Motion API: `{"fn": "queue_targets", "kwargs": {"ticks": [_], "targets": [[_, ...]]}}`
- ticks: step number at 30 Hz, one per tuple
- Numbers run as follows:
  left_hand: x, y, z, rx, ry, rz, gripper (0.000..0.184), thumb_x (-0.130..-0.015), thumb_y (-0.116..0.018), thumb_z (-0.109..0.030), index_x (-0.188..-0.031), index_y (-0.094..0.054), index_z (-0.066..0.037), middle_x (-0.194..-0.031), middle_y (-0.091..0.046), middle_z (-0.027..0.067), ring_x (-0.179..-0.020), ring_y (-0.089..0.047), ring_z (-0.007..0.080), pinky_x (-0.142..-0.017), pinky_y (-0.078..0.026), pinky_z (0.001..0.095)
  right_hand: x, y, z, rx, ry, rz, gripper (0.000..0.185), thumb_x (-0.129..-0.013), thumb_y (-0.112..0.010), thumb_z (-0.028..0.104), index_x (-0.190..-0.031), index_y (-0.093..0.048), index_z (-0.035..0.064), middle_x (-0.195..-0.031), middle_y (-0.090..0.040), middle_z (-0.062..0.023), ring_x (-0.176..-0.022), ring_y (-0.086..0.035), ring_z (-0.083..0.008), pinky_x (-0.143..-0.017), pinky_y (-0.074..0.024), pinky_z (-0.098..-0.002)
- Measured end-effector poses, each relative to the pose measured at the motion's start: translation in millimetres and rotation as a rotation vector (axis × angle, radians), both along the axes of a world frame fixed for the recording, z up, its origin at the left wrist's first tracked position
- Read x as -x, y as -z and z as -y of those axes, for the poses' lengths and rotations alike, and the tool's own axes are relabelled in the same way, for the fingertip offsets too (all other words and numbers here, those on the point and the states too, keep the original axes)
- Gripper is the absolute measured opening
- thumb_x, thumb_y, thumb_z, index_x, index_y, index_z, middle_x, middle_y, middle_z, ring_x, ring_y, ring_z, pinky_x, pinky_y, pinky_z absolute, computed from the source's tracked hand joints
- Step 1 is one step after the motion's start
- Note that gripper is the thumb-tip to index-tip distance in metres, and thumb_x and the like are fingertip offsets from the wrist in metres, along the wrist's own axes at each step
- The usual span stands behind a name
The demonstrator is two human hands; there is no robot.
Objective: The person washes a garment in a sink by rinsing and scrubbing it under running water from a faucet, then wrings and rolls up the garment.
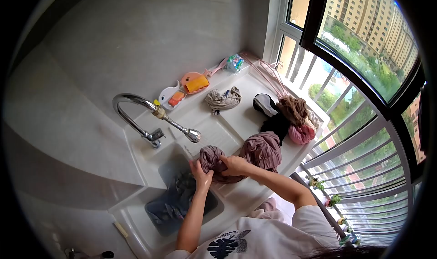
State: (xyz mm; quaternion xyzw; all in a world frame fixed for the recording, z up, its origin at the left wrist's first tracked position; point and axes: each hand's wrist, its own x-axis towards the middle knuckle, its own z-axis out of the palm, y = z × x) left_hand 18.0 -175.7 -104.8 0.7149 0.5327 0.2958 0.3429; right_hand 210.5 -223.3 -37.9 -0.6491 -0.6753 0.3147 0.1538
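Mauve cloth (211, 157) held at basin (215, 201) edge

Left hand (201, 175) and right hand (234, 166): grip closed on the cloth, basin's right edge; dark fabric (170, 209) lies in the basin; black garment (276, 126) near sink unit's (243, 194) right edge

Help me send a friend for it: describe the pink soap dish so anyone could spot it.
Start at the chrome faucet on the white laundry sink. Follow the grey wall toward the window, past the white whale-shaped dish, to the pink soap dish. It holds a big yellow-orange bar; its white neighbour's bar is smaller and red-orange.
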Motion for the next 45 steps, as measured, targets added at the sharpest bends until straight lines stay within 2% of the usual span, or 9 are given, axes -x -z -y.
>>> {"fn": "queue_targets", "kwargs": {"ticks": [3,7,11,15,21,28,34,37,45], "targets": [[9.5,-22.1,-0.5,-0.211,0.127,-0.18,0.066,-0.067,-0.067,-0.008,-0.128,-0.042,0.002,-0.145,-0.028,0.0278,-0.134,-0.027,0.0467,-0.111,-0.025,0.05,-36.3,0.3,-42.5,-0.197,0.067,-0.215,0.039,-0.069,-0.071,0.021,-0.102,-0.059,0.004,-0.079,-0.064,-0.0211,-0.08,-0.063,-0.0367,-0.074,-0.0492,-0.0421],[3.1,-18.1,2.8,-0.306,0.269,-0.227,0.058,-0.073,-0.061,-0.009,-0.127,-0.043,0.002,-0.146,-0.031,0.0248,-0.136,-0.029,0.0425,-0.11,-0.026,0.0512,-47.4,9.0,-92.4,-0.693,0.657,-0.032,0.03,-0.072,-0.07,0.02,-0.096,-0.061,0.0047,-0.107,-0.057,-0.0194,-0.095,-0.059,-0.0397,-0.074,-0.0501,-0.0457],[-19.5,-27.8,23.1,-0.312,0.145,-0.179,0.074,-0.082,-0.064,-0.037,-0.139,-0.035,0.0,-0.144,-0.037,0.0234,-0.137,-0.03,0.0376,-0.111,-0.023,0.0503,46.3,-20.4,-36.9,-0.376,0.027,0.142,0.033,-0.077,-0.064,0.031,-0.101,-0.058,0.0094,-0.105,-0.054,-0.0157,-0.093,-0.061,-0.0356,-0.073,-0.0507,-0.047],[-15.5,-24.1,26.3,-0.321,0.113,-0.303,0.074,-0.079,-0.067,-0.033,-0.138,-0.039,-0.001,-0.146,-0.035,0.0227,-0.139,-0.026,0.0382,-0.113,-0.023,0.0498,28.4,11.1,-59.9,-0.503,-0.195,0.21,0.051,-0.071,-0.068,0.045,-0.109,-0.057,0.0134,-0.104,-0.054,-0.0114,-0.099,-0.059,-0.0313,-0.073,-0.0497,-0.0436],[-16.9,-26.0,27.0,-0.247,0.095,-0.379,0.083,-0.077,-0.07,-0.033,-0.142,-0.031,0.002,-0.15,-0.028,0.0205,-0.141,-0.022,0.0384,-0.112,-0.022,0.0524,12.5,18.2,-112.6,-0.804,0.362,0.46,0.043,-0.074,-0.067,0.043,-0.106,-0.061,0.0143,-0.114,-0.054,-0.0082,-0.109,-0.046,-0.0285,-0.083,-0.0402,-0.0491],[-16.1,-32.7,26.1,-0.22,0.114,-0.372,0.08,-0.08,-0.065,-0.035,-0.144,-0.031,0.0,-0.152,-0.027,0.0179,-0.143,-0.02,0.0359,-0.112,-0.023,0.053,5.2,29.5,-76.6,-0.645,-0.157,0.267,0.048,-0.068,-0.07,0.045,-0.104,-0.062,0.0144,-0.101,-0.054,-0.01,-0.1,-0.051,-0.0291,-0.076,-0.0428,-0.0445],[-15.9,-33.3,27.5,-0.188,0.085,-0.356,0.083,-0.079,-0.066,-0.036,-0.144,-0.03,0.0,-0.152,-0.026,0.0161,-0.143,-0.02,0.0345,-0.113,-0.021,0.052,35.7,6.7,-88.3,-0.491,0.274,0.129,0.036,-0.068,-0.071,0.032,-0.094,-0.059,0.0111,-0.096,-0.055,-0.0122,-0.093,-0.057,-0.0319,-0.074,-0.0502,-0.0426],[-19.0,-32.8,22.5,-0.172,0.104,-0.367,0.083,-0.08,-0.066,-0.033,-0.145,-0.028,0.0,-0.152,-0.025,0.0167,-0.143,-0.019,0.0342,-0.113,-0.019,0.052,56.0,-3.1,-51.8,-0.632,-0.299,0.103,0.043,-0.069,-0.07,0.046,-0.093,-0.06,0.0107,-0.093,-0.057,-0.0133,-0.092,-0.059,-0.0332,-0.078,-0.0497,-0.0448],[-15.8,-30.8,25.9,-0.173,0.113,-0.388,0.085,-0.079,-0.064,-0.033,-0.147,-0.025,-0.001,-0.152,-0.026,0.0167,-0.143,-0.018,0.0342,-0.114,-0.017,0.051,47.6,27.1,-104.9,-0.655,0.129,0.203,0.044,-0.068,-0.071,0.041,-0.099,-0.061,0.0111,-0.094,-0.055,-0.0109,-0.092,-0.055,-0.0294,-0.068,-0.0506,-0.0437]]}}
